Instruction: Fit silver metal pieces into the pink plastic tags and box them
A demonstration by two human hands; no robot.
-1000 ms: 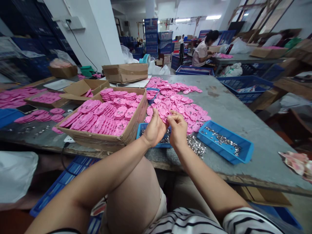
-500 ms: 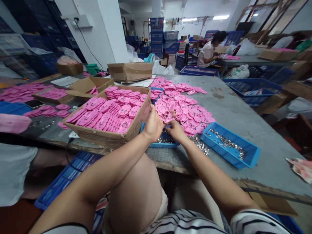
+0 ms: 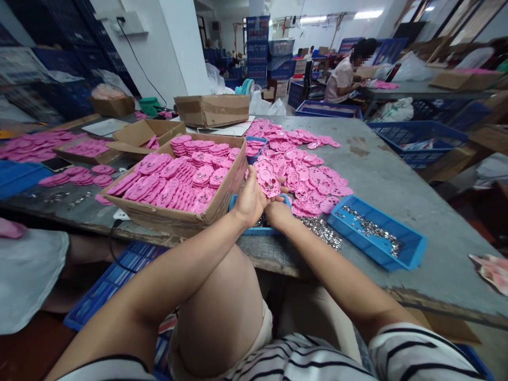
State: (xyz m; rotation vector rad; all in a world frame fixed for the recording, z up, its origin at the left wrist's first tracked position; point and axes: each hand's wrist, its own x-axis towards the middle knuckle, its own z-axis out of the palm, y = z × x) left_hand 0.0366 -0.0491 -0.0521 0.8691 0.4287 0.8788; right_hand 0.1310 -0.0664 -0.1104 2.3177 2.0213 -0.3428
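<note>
My left hand [image 3: 249,200] is closed on a pink plastic part [image 3: 268,179], held upright above a small blue tray [image 3: 237,202] of small metal pieces. My right hand [image 3: 277,210] is low behind it, reaching into that tray; its fingers are hidden by the left hand and the part. Just left stands an open cardboard box [image 3: 179,219] packed with rows of pink parts. Beyond my hands, loose pink parts [image 3: 309,174] cover the grey table [image 3: 389,180].
A second blue tray [image 3: 377,237] with metal pieces sits right, a loose pile of metal pieces [image 3: 321,230] beside it. More boxes [image 3: 212,109] and pink parts lie left and behind. A person [image 3: 343,76] sits at a far table. Blue crates [image 3: 413,137] stand right.
My right hand dropped from the pink part down into the small blue tray. The left hand kept holding the part upright, and the view shifted slightly.
</note>
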